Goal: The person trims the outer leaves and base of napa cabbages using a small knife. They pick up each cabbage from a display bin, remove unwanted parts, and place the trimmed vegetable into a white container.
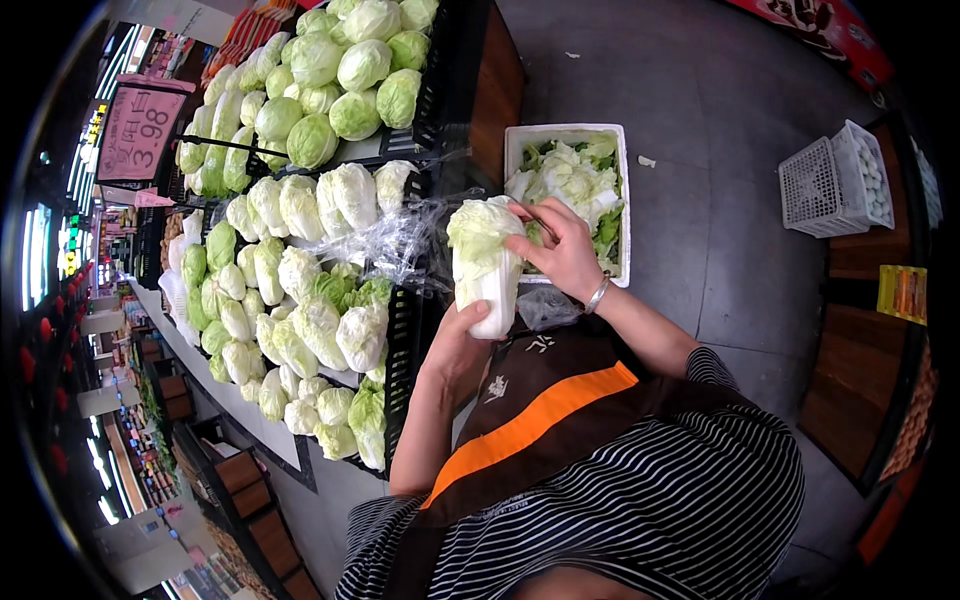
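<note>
A napa cabbage [484, 262] with a white stem and pale green leaves is held in front of my apron. My left hand [459, 334] grips it around the stem end, thumb on the white base. At its leafy top is my right hand [559, 244], with thumb and fingers at the outer leaves and a thin dark object, perhaps a small knife, between the fingers. Behind that hand stands a white foam box [625, 202] holding loose cabbage leaves [574, 180]. Clear plastic wrap [397, 240] lies between the held cabbage and the display.
Napa cabbages [300, 337] fill the tiered display at left, with round cabbages [356, 112] above. A black crate edge [401, 375] runs beside my left forearm. White plastic baskets [814, 187] stand at right by a wooden stand [855, 390]. Leaf scraps [646, 161] lie on the floor.
</note>
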The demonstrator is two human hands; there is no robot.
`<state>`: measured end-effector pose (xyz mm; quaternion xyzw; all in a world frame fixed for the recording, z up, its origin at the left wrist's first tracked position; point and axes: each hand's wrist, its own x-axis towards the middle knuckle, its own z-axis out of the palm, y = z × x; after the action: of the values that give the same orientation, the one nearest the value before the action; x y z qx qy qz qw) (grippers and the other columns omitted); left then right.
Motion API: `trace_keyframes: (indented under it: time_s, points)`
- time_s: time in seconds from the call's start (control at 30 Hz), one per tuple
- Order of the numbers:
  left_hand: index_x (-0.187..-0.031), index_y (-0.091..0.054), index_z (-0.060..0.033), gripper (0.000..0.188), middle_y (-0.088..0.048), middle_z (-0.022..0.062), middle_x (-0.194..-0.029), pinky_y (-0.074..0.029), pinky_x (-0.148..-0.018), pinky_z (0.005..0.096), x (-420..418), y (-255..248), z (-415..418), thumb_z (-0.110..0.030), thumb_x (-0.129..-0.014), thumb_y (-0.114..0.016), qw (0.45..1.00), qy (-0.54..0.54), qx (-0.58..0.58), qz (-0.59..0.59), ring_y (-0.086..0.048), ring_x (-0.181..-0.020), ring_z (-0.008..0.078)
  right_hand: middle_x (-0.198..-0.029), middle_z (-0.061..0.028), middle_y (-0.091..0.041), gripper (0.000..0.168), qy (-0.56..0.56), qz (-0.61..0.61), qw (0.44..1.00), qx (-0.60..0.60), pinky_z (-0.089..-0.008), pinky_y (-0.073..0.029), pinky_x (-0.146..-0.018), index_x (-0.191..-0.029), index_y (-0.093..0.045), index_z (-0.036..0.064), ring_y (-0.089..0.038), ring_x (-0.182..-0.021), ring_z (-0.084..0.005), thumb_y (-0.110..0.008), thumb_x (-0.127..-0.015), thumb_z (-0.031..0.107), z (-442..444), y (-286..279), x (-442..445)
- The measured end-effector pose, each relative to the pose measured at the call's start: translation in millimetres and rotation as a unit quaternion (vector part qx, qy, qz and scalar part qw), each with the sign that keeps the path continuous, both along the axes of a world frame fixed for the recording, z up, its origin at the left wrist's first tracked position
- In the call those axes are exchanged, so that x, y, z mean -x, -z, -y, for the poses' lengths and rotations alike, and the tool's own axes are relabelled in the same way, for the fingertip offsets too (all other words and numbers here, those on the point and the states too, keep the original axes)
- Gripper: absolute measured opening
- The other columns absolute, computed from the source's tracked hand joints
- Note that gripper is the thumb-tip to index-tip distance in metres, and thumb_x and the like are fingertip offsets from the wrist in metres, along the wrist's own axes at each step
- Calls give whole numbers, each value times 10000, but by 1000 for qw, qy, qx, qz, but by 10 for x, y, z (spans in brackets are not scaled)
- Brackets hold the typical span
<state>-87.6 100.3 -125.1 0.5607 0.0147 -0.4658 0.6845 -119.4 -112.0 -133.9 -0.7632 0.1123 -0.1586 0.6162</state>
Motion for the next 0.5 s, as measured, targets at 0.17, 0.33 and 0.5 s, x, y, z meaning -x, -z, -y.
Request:
trace_keyframes:
  time_s: [0.17, 0.33, 0.5]
  points:
    - [-1276, -465, -20, 616, -628, 104, -1049, -510, -673, 275, 100, -239, 192, -391, -820, -648, 998, -29, -53, 16, -631, -873, 181, -865, -81, -568, 218, 106, 207, 955, 182, -326, -482, -545, -967, -640, 28, -558, -606, -202, -713, -788, 128, -72, 76, -4]
    - [-1298, -428, -15, 607, -572, 91, -1117, -507, -742, 305, 198, -293, 314, -353, -844, -645, 995, -42, -67, 65, -594, -926, 169, -823, -83, -573, 119, 157, 139, 978, 10, -311, -469, -604, -890, -572, 19, -577, -680, -212, -628, -869, 122, -136, 146, -59]
    - [-1334, -410, -11, 651, -555, 85, -1186, -464, -868, 316, 246, -204, 329, -316, -828, -681, 995, -63, -44, 59, -559, -1035, 171, -695, 86, -462, 135, 119, 30, 885, -448, -192, -263, -436, -910, -522, 91, -351, -510, -24, -524, -972, 210, -136, 126, -164]
